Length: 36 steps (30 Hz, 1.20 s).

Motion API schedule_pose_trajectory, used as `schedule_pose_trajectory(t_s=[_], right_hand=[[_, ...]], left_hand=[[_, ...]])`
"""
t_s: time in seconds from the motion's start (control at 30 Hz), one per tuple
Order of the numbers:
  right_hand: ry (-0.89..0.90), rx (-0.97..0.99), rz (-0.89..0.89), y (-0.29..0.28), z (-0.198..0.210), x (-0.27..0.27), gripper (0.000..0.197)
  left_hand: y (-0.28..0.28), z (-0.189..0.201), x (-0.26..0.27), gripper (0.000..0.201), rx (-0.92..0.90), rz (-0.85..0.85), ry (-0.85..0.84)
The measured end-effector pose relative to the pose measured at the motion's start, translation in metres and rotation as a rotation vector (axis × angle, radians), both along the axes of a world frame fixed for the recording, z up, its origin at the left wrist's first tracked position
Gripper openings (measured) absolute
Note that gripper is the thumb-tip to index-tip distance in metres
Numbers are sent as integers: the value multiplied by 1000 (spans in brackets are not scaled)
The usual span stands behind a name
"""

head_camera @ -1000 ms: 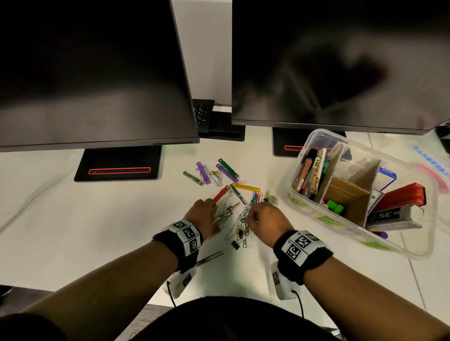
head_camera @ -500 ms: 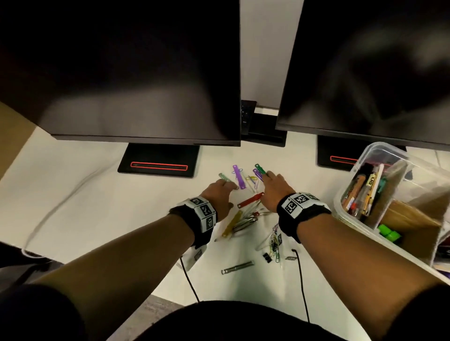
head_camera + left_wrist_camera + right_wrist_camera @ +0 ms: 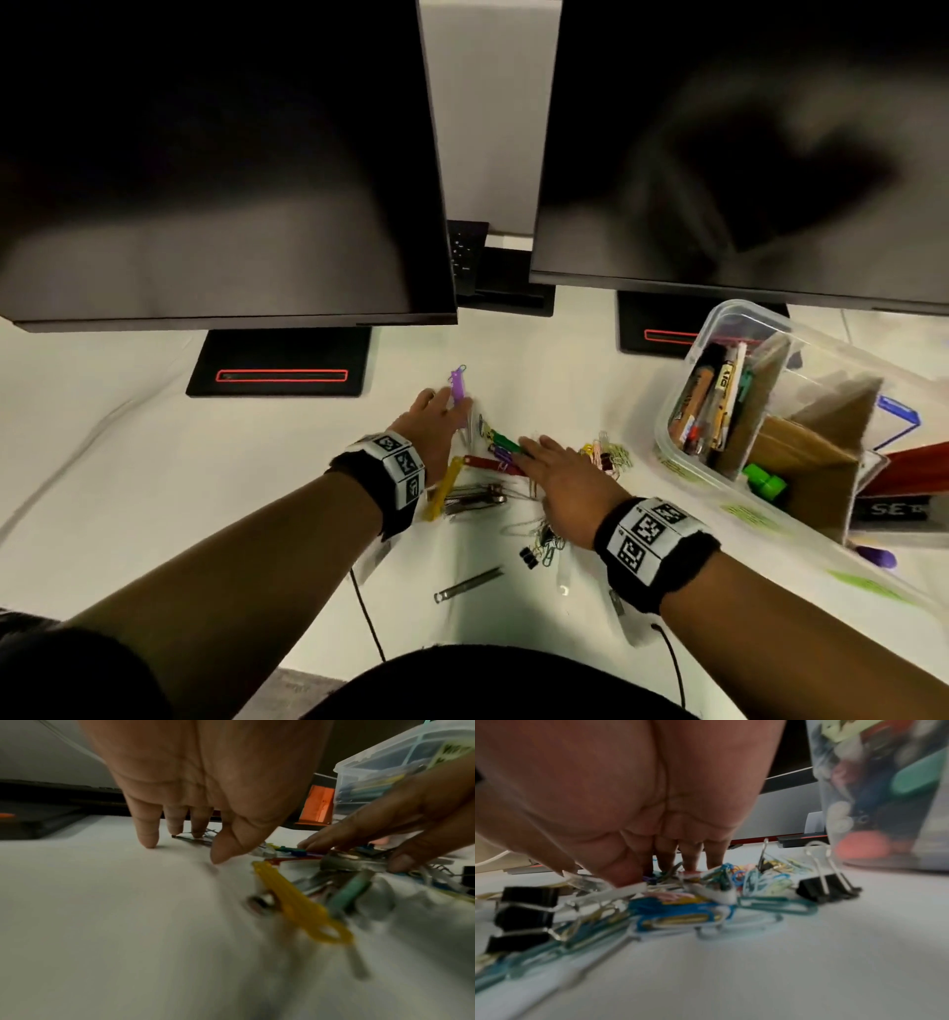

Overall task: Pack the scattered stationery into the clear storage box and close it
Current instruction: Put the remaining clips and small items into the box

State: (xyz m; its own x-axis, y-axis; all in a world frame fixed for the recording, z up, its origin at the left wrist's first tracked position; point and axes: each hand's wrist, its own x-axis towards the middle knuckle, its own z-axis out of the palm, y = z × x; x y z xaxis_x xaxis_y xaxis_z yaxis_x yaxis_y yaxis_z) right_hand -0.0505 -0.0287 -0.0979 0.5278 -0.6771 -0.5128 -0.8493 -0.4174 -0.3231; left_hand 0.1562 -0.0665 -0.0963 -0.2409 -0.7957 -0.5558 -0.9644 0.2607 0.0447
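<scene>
So the stuff to pack right now is the loose clip pile (image 3: 493, 478) in the middle of the white desk (image 3: 154, 462): coloured paper clips (image 3: 752, 882), black binder clips (image 3: 826, 888), a yellow plastic fastener strip (image 3: 444, 488), a red one (image 3: 488, 464), a purple one (image 3: 457, 385) at the far edge, and a metal bar (image 3: 467, 583) lying on its own nearer the body. The clear storage box (image 3: 719, 318) sits to the right of the pile, open, already loaded with pens and cardboard dividers. I can't spot the lid anywhere.

Left hand (image 3: 436, 426) is spread flat at the far-left side of the pile, fingertips (image 3: 149, 839) down on the desk, holding nothing. Right hand (image 3: 560, 473) is the same deal, fingers straight and laid over the clips, nothing pinched.

Looks like a rake-it-together step, and I'd say that's the smart way, since picking paper clips one by one takes forever. Tips from me: keep the fingers together and low so thin wire clips don't slip under, sweep both hands inward into one tight heap, and don't forget the purple strip past the left fingers or that stray metal bar. The long strips tend to pivot and skate off, so catch them mid-length. Then cup the heap from both sides and lift it over the box wall, or slide it toward the box side first to shorten the carry
</scene>
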Motion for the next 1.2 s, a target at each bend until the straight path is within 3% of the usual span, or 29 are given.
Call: schedule_pose_trajectory(t_s=[0.1,0.17,0.27,0.4,0.53,0.67,0.73,1.0,1.2], right_hand=[[-53,19,-15,8,5,-7,70],[-138,3,-78,10,10,-12,56],[-260,-73,-261,11,15,-20,42],[-210,-184,-503,0,13,-32,37],[-59,-179,-484,-2,6,-36,38],[-53,-226,-383,4,-1,-35,36],[-15,-220,-305,8,-2,-34,34],[113,-173,-206,7,5,-34,25],[39,-165,-306,7,19,-38,16]], left_hand=[[18,-6,-1,71,-10,-171,-101],[28,-16,0,75,-1,-257,-102],[45,-20,-2,76,15,-176,33],[51,-2,-9,60,-33,53,313],[33,17,-18,42,-193,471,406],[24,15,-27,72,-23,743,266],[25,9,-34,75,13,735,242],[23,5,-59,38,-15,579,255],[25,4,-53,34,1,564,297]])
